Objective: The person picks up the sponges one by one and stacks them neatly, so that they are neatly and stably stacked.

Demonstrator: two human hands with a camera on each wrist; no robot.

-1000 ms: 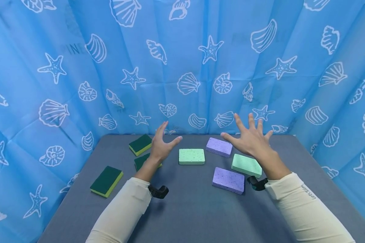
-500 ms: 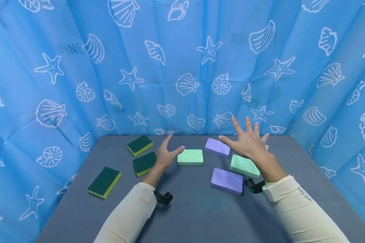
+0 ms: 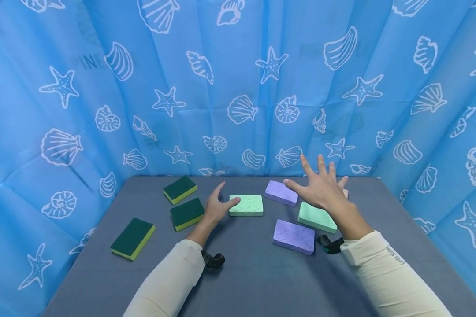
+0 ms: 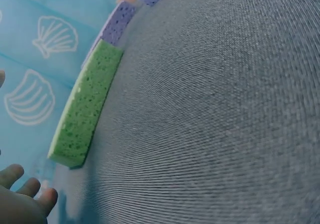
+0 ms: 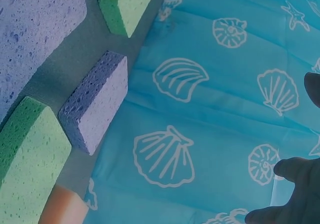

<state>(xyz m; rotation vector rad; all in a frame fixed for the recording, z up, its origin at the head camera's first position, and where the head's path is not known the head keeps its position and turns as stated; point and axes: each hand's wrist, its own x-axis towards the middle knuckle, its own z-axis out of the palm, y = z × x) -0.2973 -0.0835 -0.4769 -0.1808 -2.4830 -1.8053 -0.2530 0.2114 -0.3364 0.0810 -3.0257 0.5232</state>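
My left hand [image 3: 217, 207] is held beside a mint-green sponge [image 3: 249, 206], thumb and fingers apart. Its thumb overlaps the sponge's left end in the head view; the left wrist view shows the fingers apart from that green sponge [image 4: 87, 104]. With fingers spread, my right hand [image 3: 326, 190] hovers above the right-hand group and holds nothing. Below and left of it lie a far purple sponge [image 3: 280, 193], a second mint-green sponge [image 3: 316, 217] and a near purple sponge [image 3: 293, 237]. Most of a peach-coloured sponge [image 5: 65, 209] is hidden behind this hand in the head view.
Three dark green and yellow sponges lie on the left: a far one [image 3: 180, 189], a middle one [image 3: 186, 214] and a near one [image 3: 132, 237]. Behind the grey-covered table [image 3: 246, 281] hangs a blue seashell curtain [image 3: 238, 88], which also runs along both sides.
My left hand has moved right and lower, beside the middle mint-green sponge, uncovering the dark green sponge it partly hid. The right hand has shifted slightly left and down, its fingers still spread.
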